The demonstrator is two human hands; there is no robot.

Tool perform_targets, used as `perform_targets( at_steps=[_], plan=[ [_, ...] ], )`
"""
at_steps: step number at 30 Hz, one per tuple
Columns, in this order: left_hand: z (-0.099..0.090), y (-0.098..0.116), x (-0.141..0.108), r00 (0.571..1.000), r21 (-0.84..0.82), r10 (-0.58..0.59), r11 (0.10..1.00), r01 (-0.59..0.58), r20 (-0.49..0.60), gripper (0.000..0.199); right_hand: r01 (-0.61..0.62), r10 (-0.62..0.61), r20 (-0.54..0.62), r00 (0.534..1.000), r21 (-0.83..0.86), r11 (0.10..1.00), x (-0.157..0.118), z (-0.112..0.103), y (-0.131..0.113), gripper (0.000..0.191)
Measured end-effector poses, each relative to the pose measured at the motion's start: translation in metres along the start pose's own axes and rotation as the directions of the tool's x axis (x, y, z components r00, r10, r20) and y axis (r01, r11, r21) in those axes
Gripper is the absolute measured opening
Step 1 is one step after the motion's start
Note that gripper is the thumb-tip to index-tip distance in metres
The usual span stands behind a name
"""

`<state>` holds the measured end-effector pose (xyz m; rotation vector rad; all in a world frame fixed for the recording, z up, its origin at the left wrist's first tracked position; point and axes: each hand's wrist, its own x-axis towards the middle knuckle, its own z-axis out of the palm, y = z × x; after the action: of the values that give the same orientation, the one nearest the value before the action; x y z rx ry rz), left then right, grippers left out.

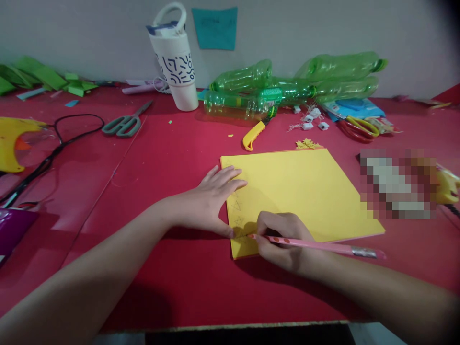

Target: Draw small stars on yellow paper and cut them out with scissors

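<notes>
In my head view, the yellow paper (305, 191) lies on the red table (179, 282), near the front edge. The left hand (210, 199) is spread, fingers apart, across its left margin; the right hand (283, 227) is closed around a pink pencil (334, 247), its tip at the paper, just below some drawn stars (238, 221). I judge the step in hand to be outlining another star; the next move calls for a well-pinned sheet and short, straight strokes. Beyond, I see a yellow cutter (253, 135), green plastic bottles (345, 65) and a white tumbler (176, 67), with a teal note (215, 28) on the pale wall (280, 28).
</notes>
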<state>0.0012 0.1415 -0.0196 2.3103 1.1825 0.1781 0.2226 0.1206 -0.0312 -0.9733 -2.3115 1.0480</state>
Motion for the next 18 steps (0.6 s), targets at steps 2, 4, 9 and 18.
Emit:
perform_targets(
  at_steps=[2,4,9,18],
  plan=[
    [-0.0007,0.0007,0.0004,1.0,0.005,-0.01,1.0,0.01,0.009,0.099,-0.008,0.008,-0.006,1.0,-0.006,1.0,0.0,-0.0006,-0.0002,0.017],
    [-0.0011,0.0015,0.0007,1.0,0.008,-0.022,1.0,0.022,0.015,0.099,-0.013,0.013,-0.001,1.0,-0.01,1.0,-0.0004,-0.0011,0.0001,0.017],
    [-0.0003,0.0009,0.0001,1.0,-0.017,-0.016,1.0,0.016,-0.005,0.098,-0.024,0.024,0.014,1.0,-0.031,0.999,-0.0019,-0.0002,0.0021,0.016],
    [0.0008,-0.0004,-0.0003,1.0,-0.002,-0.014,1.0,0.014,-0.002,0.097,0.101,-0.1,0.041,0.994,-0.049,0.994,-0.0027,0.0025,0.0021,0.015]
  ],
)
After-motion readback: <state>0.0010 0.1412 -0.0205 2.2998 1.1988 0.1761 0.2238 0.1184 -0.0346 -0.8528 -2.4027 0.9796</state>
